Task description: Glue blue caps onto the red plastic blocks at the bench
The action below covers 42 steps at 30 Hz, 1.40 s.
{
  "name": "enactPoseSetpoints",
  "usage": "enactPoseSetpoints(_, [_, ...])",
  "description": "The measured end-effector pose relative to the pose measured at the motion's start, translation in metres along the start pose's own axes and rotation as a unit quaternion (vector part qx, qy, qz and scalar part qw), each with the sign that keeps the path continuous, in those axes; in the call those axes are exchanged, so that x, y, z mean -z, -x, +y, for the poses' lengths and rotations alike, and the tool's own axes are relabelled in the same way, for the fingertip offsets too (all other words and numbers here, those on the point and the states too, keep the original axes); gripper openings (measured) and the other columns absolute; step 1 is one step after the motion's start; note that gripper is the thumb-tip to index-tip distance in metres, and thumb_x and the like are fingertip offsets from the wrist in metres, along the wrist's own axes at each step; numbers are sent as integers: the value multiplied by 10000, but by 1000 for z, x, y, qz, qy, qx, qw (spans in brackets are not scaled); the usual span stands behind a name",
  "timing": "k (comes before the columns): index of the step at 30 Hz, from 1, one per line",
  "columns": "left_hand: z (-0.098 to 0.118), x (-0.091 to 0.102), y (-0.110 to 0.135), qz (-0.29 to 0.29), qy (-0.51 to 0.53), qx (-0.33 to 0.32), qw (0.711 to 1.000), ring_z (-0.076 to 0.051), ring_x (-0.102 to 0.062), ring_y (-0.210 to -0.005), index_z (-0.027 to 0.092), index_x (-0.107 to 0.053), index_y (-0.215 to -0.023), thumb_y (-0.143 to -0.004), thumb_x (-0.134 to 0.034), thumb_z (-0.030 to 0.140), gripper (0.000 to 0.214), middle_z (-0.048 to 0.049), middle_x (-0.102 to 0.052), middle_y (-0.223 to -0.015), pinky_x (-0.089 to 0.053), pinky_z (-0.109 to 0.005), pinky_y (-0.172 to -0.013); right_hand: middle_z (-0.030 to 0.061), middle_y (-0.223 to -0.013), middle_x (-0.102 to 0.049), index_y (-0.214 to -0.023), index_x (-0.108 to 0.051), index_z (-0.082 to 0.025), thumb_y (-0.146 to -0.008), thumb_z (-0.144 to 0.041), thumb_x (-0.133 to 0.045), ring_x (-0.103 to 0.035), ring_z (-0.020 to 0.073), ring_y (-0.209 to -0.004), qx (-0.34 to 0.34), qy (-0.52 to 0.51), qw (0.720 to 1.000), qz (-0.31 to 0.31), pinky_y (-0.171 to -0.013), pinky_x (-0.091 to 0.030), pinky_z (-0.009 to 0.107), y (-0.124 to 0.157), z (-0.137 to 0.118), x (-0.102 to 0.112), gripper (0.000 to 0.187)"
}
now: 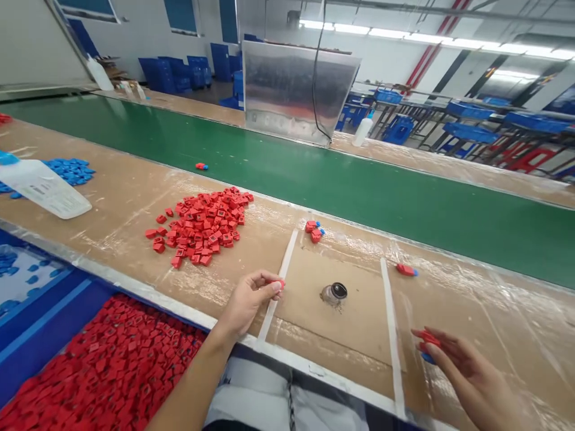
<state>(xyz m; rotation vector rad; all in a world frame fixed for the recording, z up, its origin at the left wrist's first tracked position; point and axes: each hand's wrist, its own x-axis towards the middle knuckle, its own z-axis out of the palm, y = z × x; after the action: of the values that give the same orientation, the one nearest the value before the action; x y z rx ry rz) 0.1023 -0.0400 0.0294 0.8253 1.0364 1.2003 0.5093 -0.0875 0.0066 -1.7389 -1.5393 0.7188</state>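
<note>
Red part in right hand; blue end down

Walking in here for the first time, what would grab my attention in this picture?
The bright red plastic pieces: a loose heap on the brown-covered bench, and many more filling a blue bin at lower left. Beyond the bench runs a long green conveyor belt. In front, the left hand and right hand each hold a small red piece.
</note>
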Motion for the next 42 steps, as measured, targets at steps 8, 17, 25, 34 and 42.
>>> enactPoseSetpoints(8, [-13,-32,-3,-75,124,90,985,-75,-615,-582,152,-596,-784,-777,-790,333,265,-43,-729,-792,-463,-179,-565,104,-1035,-742,-1171,-606,-212,-869,-559,-522,-719,300,-910,46,163,985,-31,-714,-593,386,8,11,-5,467])
enactPoseSetpoints(17, [-29,-42,-2,-125,95,117,981,-64,-548,-677,138,-731,-950,-789,-782,263,210,-33,-675,-850,-450,-169,-620,97,-1097,-717,-1173,-649,-210,-933,-476,-552,-693,263,-974,87,97,989,-63,-844,-568,390,-12,-44,-16,372])
enactPoseSetpoints(25, [-31,-38,4,-111,108,104,983,-115,-645,-797,160,-705,-1012,-766,-803,246,279,-28,-663,-936,-534,-250,-789,77,-1058,-697,-1244,-586,-222,-992,-355,-484,-675,221,-918,215,148,959,-108,-807,-547,379,-43,-106,-36,303])
enactPoseSetpoints(34, [-43,-32,8,-106,80,63,989,-99,-646,-700,174,-655,-1025,-820,-752,266,245,-12,-672,-859,-513,-206,-649,75,-996,-707,-1051,-622,-198,-1001,-364,-467,-686,225,-870,264,209,938,-80,-704,-539,344,-57,-127,-56,233])
enactPoseSetpoints(42, [-41,-32,10,-114,97,77,986,-112,-653,-705,171,-623,-973,-802,-764,246,235,-12,-665,-846,-507,-213,-643,71,-1002,-689,-1055,-606,-212,-1007,-308,-468,-673,216,-892,283,211,931,-93,-723,-516,320,-52,-127,-62,175])
